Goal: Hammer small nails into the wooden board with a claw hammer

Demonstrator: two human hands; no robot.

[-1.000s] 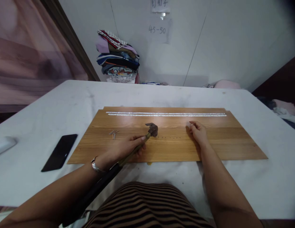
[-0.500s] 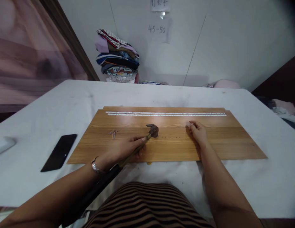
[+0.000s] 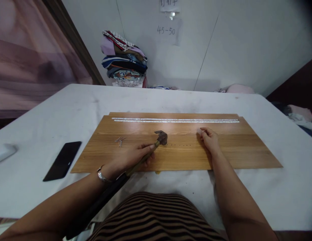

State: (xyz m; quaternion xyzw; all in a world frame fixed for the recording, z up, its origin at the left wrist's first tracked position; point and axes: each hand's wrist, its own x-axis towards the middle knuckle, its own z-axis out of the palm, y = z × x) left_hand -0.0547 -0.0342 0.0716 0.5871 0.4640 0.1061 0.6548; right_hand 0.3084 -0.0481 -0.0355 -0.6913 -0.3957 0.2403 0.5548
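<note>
My left hand [image 3: 140, 155] is wrapped round the handle of a claw hammer [image 3: 162, 138], whose head rests on or just over a wooden board [image 3: 236, 147]. Beside the hammer head, a row of several small dark dots [image 3: 179, 145] runs to the right; whether they are nail heads or holes is too small to tell. My right hand [image 3: 208, 138] is at the board's right half, fingers pinched together near something small and pale. Several loose nails [image 3: 120, 140] lie on the board's left part.
Two white measuring strips [image 3: 176, 121] run along the board's back. A black phone [image 3: 62, 160] lies left of the board on the white table [image 3: 156, 100]. Folded clothes [image 3: 124, 62] are stacked behind the table, against the wall.
</note>
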